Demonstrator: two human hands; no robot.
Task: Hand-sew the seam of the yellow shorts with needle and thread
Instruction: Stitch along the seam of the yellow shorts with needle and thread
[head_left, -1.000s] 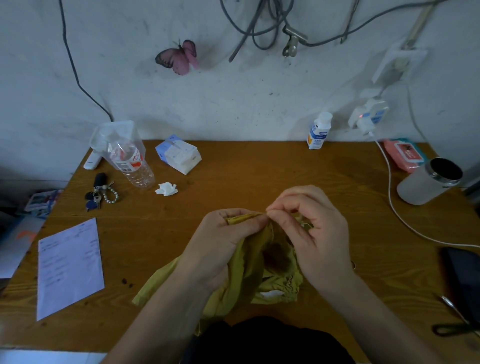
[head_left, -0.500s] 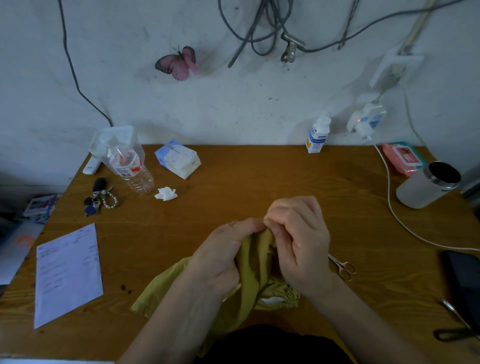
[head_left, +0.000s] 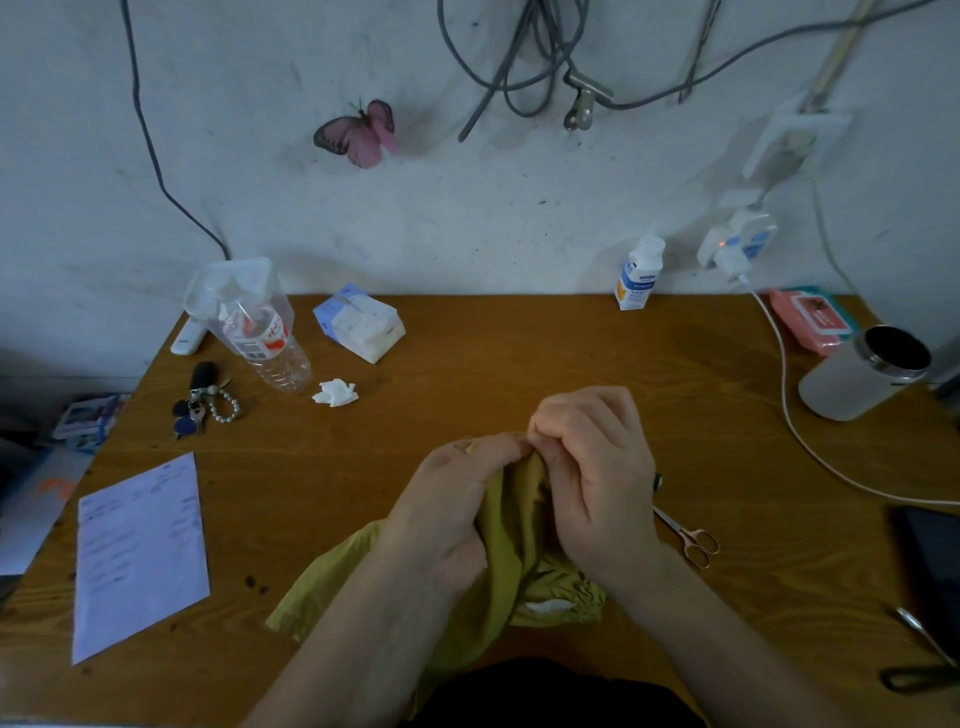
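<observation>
**A left hand (head_left: 447, 512) and a right hand (head_left: 602, 483) gripped bunched yellow shorts (head_left: 511, 566) above a wooden table (head_left: 519, 353).**
Both hands' fingers curled tight on the cloth where they met, the right knuckles hiding the seam. The rest of the shorts trailed down to the table's near edge. Small scissors (head_left: 688, 538) lay just beside the right wrist. Farther off sat a crumpled tissue (head_left: 335, 392), plastic bottle (head_left: 265, 338), keys (head_left: 200, 402), printed sheet (head_left: 137, 551) and grey cup (head_left: 857, 376), below a scuffed white wall (head_left: 519, 218) with a pink butterfly (head_left: 361, 132).
</observation>
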